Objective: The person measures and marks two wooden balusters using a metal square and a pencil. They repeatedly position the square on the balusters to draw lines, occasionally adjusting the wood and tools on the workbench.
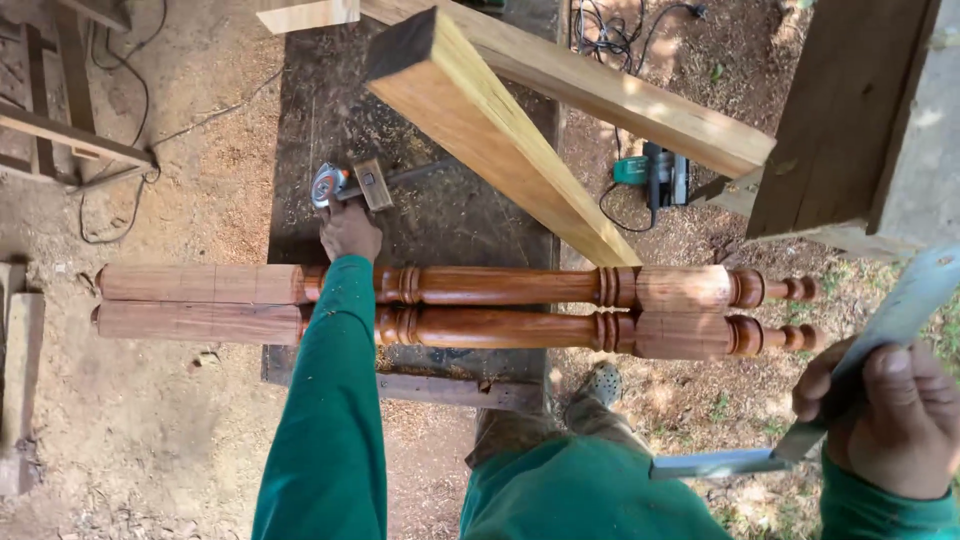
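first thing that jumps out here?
Two turned reddish wooden posts lying side by side across the dark bench. Above them a pale timber beam slants across, while the left hand reaches to a tape measure and the right hand grips a metal square.

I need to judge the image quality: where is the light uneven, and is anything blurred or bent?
Head view: dappled sun patches lie on the ground at right and on the upper beam; the bench is in shade; the metal square in the right hand is slightly blurred at the edge; the two turned legs look sharp; no clear glare.
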